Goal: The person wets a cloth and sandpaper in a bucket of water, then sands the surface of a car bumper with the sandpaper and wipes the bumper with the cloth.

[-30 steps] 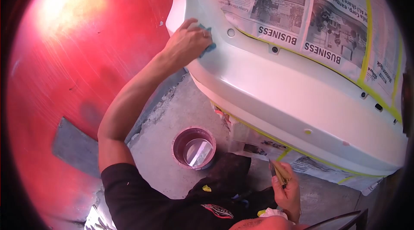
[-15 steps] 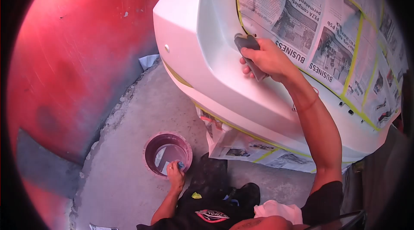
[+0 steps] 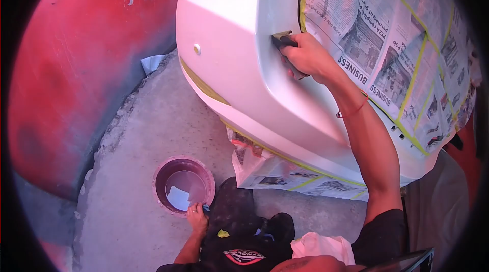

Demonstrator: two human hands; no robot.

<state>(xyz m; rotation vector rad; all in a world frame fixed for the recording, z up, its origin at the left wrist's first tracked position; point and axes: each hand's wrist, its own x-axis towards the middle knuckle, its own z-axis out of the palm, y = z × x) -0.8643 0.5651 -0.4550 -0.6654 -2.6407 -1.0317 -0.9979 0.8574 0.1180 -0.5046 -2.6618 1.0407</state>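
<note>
My right hand (image 3: 308,58) presses a dark grey piece of sandpaper (image 3: 285,42) to the white car bumper (image 3: 224,27), in the recess beside the masked edge. Its fingers are closed round the sandpaper, and a tan edge shows above them. Down at the floor, my left hand (image 3: 196,217) is closed at the near rim of a purplish bucket (image 3: 159,185). A small blue piece (image 3: 206,208) sticks out from its fingers; its kind cannot be made out. Cloudy water with a bright reflection lies in the bucket.
Newspaper (image 3: 377,27) held by yellow tape (image 3: 415,83) covers the panel right of the bumper, and more hangs below it. A red and grey curved panel (image 3: 91,58) stands at the left, beyond the rough concrete floor (image 3: 122,160).
The view has shifted. My right hand has turned and moved slightly up the recess with the sandpaper. My left hand has come out of the bucket's inside to its near rim.
</note>
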